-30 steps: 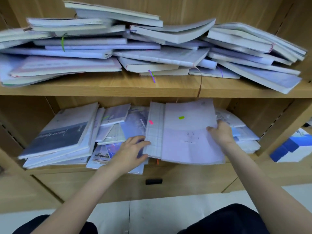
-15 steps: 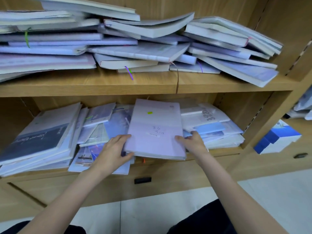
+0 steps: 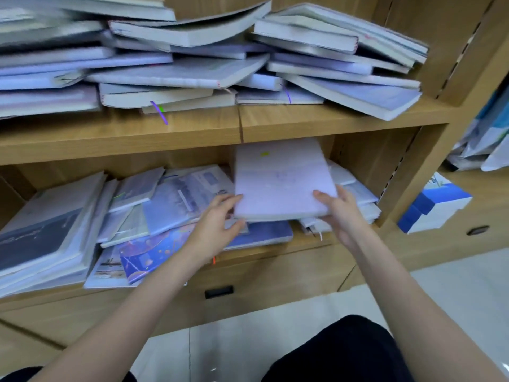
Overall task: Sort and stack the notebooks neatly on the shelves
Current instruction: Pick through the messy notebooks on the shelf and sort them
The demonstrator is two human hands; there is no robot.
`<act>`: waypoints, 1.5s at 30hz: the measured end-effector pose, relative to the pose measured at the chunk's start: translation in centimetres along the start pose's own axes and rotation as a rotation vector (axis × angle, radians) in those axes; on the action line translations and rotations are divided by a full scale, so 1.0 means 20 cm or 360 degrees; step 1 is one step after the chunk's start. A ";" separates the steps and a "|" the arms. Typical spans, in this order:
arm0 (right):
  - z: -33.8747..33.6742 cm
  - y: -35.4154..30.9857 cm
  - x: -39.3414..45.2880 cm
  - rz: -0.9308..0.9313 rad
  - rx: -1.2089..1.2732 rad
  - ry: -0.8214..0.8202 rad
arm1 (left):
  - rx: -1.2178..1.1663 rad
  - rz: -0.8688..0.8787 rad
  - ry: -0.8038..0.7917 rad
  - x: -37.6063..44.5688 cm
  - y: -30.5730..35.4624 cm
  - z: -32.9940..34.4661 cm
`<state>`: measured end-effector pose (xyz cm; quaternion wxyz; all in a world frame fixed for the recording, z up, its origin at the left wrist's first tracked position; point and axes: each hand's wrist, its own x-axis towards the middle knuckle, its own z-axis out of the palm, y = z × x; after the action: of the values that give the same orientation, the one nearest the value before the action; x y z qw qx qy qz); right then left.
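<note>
Head view: your left hand [image 3: 217, 226] and right hand [image 3: 340, 213] each clasp a near corner of one pale lilac notebook [image 3: 281, 179], held between them over the lower shelf [image 3: 275, 250]. Left of your left hand, roughly ten notebooks sprawl unsorted. Beyond, the upper shelf [image 3: 192, 128] carries some twenty more, heaped askew; most sorting remains.

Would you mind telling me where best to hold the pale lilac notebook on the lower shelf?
Grip the pale lilac notebook at its two near corners, coming from the front. It lies flat with its near edge overhanging the pile, so the left hand and right hand can probably pinch it there.
</note>
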<state>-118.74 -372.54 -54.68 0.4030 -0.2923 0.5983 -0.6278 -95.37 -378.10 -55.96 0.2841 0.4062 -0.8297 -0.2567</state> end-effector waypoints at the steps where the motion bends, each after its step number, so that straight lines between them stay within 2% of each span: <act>1: -0.10 -0.04 0.07 -0.0013 -0.0048 0.0067 | 0.0020 0.0088 -0.0054 0.05 0.03 0.03; 3: -0.27 -0.10 0.20 -0.0018 -0.0391 0.0230 | 0.0157 0.0187 -0.0138 0.13 0.02 0.07; 5: -0.38 -0.11 0.30 0.0100 -0.0890 0.0351 | 0.0325 0.0107 -0.0187 0.17 -0.02 0.10; 7: -0.44 -0.08 0.35 0.0174 -0.1221 0.0350 | 0.0529 -0.0025 -0.0209 0.18 -0.08 0.12; 10: -0.44 -0.02 0.35 0.0105 -0.1555 0.0321 | 0.0773 -0.0079 -0.0219 0.19 -0.13 0.13; 13: -0.36 -0.02 0.27 -0.0096 -0.1990 0.0466 | 0.0877 0.0015 -0.0092 0.18 -0.13 0.14; 14: -0.31 -0.01 0.24 -0.0266 -0.2111 0.0377 | 0.0875 0.0051 -0.0016 0.18 -0.13 0.15; 16: -0.17 0.02 0.18 -0.0630 -0.2237 -0.0065 | 0.0860 0.0057 0.0074 0.16 -0.14 0.15; 17: -0.11 0.07 0.16 -0.0733 -0.2321 -0.0277 | 0.0868 0.0036 0.0081 0.15 -0.15 0.16; 19: -0.04 0.15 0.17 -0.0842 -0.2492 -0.0458 | 0.0897 -0.0011 0.0031 0.11 -0.16 0.16; 22: -0.05 0.15 0.25 -0.1179 -0.2545 -0.0485 | 0.0953 0.0062 0.0004 0.07 -0.22 0.12; 25: -0.09 0.10 0.34 -0.1342 -0.2501 -0.0460 | 0.1047 0.0085 0.0019 0.03 -0.28 0.06; 28: -0.03 0.12 0.34 -0.1153 -0.2572 -0.0531 | 0.1072 0.0075 -0.0038 -0.02 -0.30 0.03; 31: 0.00 0.14 0.29 -0.0998 -0.2674 -0.0475 | 0.1093 0.0106 0.0075 -0.08 -0.31 -0.03; 33: 0.05 0.10 0.24 -0.1019 -0.2642 -0.0467 | 0.1052 0.0096 0.0178 -0.13 -0.34 -0.10; 38: 0.41 0.01 0.12 -0.1283 -0.2444 -0.0573 | 0.1044 -0.0150 0.0346 -0.28 -0.48 -0.28; 42: 0.82 0.10 0.10 -0.1273 -0.2321 -0.0909 | 0.1185 -0.0425 0.0323 -0.40 -0.59 -0.45; 45: 1.09 0.17 0.07 -0.1208 -0.2216 -0.1050 | 0.1287 -0.0602 0.0299 -0.48 -0.68 -0.56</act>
<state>-100.44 -384.77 -55.73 0.0478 -0.8211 0.5612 -0.0928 -75.67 -379.82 -59.54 0.1250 0.6504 -0.7452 0.0784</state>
